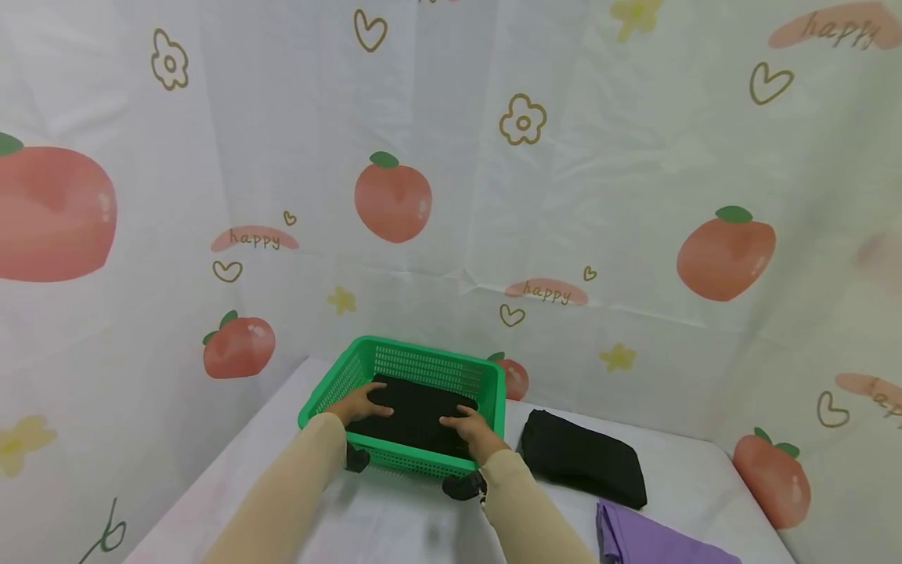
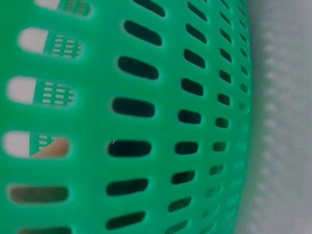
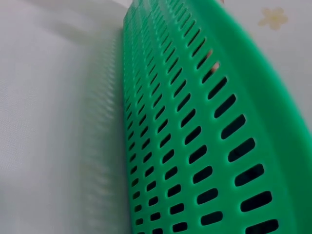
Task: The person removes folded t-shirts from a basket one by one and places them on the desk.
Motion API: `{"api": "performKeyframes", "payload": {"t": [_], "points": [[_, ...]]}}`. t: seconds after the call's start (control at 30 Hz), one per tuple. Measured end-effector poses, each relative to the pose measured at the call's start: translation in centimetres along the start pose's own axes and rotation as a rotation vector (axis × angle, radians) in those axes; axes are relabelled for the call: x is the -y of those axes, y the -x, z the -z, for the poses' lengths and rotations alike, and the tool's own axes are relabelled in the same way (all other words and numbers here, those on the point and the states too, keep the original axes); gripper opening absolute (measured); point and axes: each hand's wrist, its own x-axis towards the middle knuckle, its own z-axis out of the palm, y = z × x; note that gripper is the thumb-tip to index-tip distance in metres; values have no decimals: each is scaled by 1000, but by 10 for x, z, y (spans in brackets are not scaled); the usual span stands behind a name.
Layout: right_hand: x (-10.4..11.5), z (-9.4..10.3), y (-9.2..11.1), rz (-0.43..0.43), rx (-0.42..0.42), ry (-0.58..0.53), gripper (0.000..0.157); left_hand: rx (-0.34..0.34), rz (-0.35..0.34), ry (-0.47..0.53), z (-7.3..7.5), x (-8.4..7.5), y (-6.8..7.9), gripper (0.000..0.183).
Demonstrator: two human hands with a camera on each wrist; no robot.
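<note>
In the head view a green plastic basket with slotted walls stands on the white table. Inside it lies a folded black cloth. My left hand reaches over the near left rim, its fingers spread on the left part of this cloth. On the right part rests my right hand, its fingers extended and pointing inward. Both wrist views are filled by the outside of the basket wall, with dark cloth showing through the slots. Skin shows through a few slots; the hands are otherwise hidden there.
Right of the basket lies a second folded black cloth. Nearer, a purple cloth is cut off by the frame's lower edge. A white curtain printed with fruit, hearts and flowers hangs behind the white table.
</note>
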Motion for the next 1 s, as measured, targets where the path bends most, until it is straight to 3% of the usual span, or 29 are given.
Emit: {"api": "performKeyframes", "payload": {"t": [0.3,0.5,0.6,0.8,0.83,1.0], "points": [[-1,0,4,15,10,-25,60,-50,-1,11,1,0,1,61],[1,0,3,18,7,-34,60,-59,-12,32,-3,29,-31,63],[2,1,2,17,-3,-30,60,-65,-3,31,-3,31,-36,62],[3,1,1,19,-6,-21,60,-67,-30,47,1,15,-20,55],[3,1,1,19,-5,-24,60,-65,-10,70,3,6,-12,55],[2,1,1,30,-1,-39,59,-55,-30,123,5,5,-8,54]]}}
